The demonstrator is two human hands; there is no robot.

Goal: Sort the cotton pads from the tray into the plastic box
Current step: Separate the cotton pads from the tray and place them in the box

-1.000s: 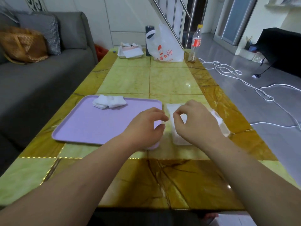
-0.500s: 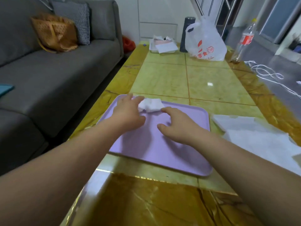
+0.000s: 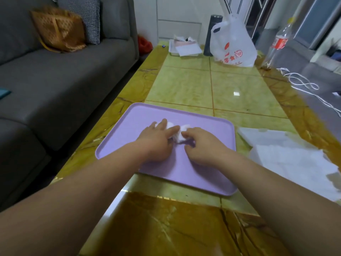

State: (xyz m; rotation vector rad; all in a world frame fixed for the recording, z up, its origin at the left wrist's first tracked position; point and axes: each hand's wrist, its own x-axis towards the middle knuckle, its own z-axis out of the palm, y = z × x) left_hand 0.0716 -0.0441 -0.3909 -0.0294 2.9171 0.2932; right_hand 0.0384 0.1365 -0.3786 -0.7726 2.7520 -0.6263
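A small pile of white cotton pads (image 3: 180, 134) lies in the middle of the purple tray (image 3: 208, 174). My left hand (image 3: 158, 141) rests on the left part of the pile with its fingers stretched out over it. My right hand (image 3: 201, 145) comes in from the right, and its thumb and forefinger pinch the edge of one pad. Both hands hide most of the pile. The plastic box (image 3: 267, 135) with white pads (image 3: 295, 159) in it stands to the right of the tray, blurred and partly cut off by the frame edge.
The tray sits on a green and amber tiled table (image 3: 184, 85). At the far end stand a white plastic bag (image 3: 232, 47), a dark flask (image 3: 210, 34), a bottle (image 3: 276, 43) and a small box of papers (image 3: 184, 48). A grey sofa (image 3: 55, 80) runs along the left.
Both hands left the box on the right and came over the tray. The left hand reached the pads first; now the right hand has joined it and pinches a pad.
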